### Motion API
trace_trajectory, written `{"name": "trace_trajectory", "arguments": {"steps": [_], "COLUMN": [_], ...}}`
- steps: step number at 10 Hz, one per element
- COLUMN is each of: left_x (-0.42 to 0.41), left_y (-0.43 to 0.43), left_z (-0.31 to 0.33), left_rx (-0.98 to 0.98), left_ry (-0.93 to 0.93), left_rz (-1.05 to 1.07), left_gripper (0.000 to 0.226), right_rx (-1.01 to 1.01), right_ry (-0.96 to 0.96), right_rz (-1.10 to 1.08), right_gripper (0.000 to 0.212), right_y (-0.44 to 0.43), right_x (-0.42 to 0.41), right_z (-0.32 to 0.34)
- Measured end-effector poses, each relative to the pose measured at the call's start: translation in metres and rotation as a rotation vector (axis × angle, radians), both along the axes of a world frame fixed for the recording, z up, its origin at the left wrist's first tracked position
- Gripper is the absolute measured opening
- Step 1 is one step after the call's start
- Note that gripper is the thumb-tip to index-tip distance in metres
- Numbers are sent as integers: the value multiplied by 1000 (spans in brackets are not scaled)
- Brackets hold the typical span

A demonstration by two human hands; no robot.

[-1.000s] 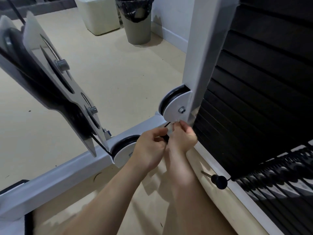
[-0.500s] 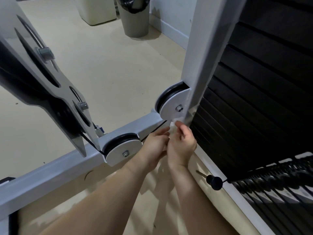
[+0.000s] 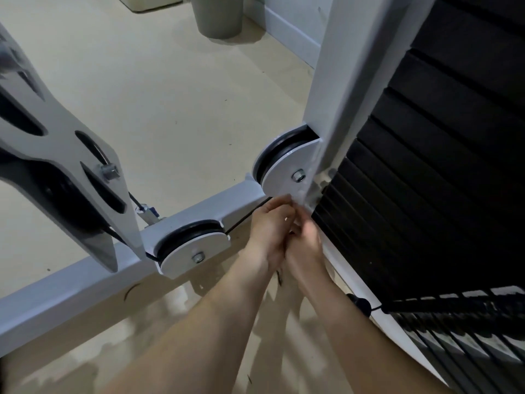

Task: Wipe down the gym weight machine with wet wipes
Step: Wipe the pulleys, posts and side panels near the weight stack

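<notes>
Grey bin [image 3: 217, 15] beyond white post [image 3: 335, 95], black plates [image 3: 440, 166].

A pale beige floor [image 3: 170, 95] fills most of the view. At its far edge a grey round bin [image 3: 217, 15] stands on it, and just to the left of that a cream container [image 3: 150, 0] is cut off by the top of the frame. A white skirting board [image 3: 289, 27] meets the floor behind the bin. The weight machine [image 3: 426, 166] stands on the right; its white base bar [image 3: 71, 297] runs low across the floor from the lower left up to the white post [image 3: 332, 109]. Whether the bar touches the floor cannot be told. A few small dark specks [image 3: 175, 122] lie scattered on the open floor. The near part is glossy and shows pale reflections.
</notes>
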State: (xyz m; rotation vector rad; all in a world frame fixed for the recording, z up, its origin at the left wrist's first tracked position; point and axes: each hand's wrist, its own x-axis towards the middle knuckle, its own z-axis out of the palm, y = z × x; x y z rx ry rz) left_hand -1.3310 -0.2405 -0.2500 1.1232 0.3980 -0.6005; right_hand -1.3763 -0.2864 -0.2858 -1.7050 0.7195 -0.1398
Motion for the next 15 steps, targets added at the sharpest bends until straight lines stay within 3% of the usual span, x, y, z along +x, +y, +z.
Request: {"name": "trace_trajectory", "arguments": {"steps": [1,3,4,5,6,7,8,9,10,11,12,13,15], "left_x": [-6,-7,-2,13,21,19,17,11,12,15,11,-2,-17], "left_y": [0,-2,-1,-4,1,12,23,35,36,33,46,55,50], "left_z": [3,-11,-15,-25,-34,-38,-47,-51,-61,-62,-65,-69,-63], "left_rx": [-96,80,284,480,545,502,653,852,928,949,799,698,683], "left_ry": [-63,-133,-242,-283,-286,-316,-418,-611,-661,-605,-491,-467,-424], "left_rz": [-16,-131,-326,-478,-589,-589,-606,-737,-805,-842,-673,-585,-540], "left_gripper": [37,46,34,27,35,33,33,36,36,46,66,71,31], "right_rx": [145,-173,-127,-576,-661,-726,-803,-965,-1052,-931,-982,-1100,-1168], "right_ry": [-139,-92,-63,196,377,537,467,378,344,276,367,563,485], "right_rz": [-66,138,125,354,563,462,448,501,444,505,711,830,713], "right_gripper": [64,24,32,24,39,51,61,57,60,77,87,91,93], "right_y": [-1,0,-2,-1,-4,-2,0,3,5,2,-2,3,-1], "right_x": [-5,-8,-8,-6,10,20,10,-2,-9,-5,4,31,-12], "right_z": [-1,-12,-22,-32,-34,-24,-20,-29,-32,-39,-45,-40,-40]}}
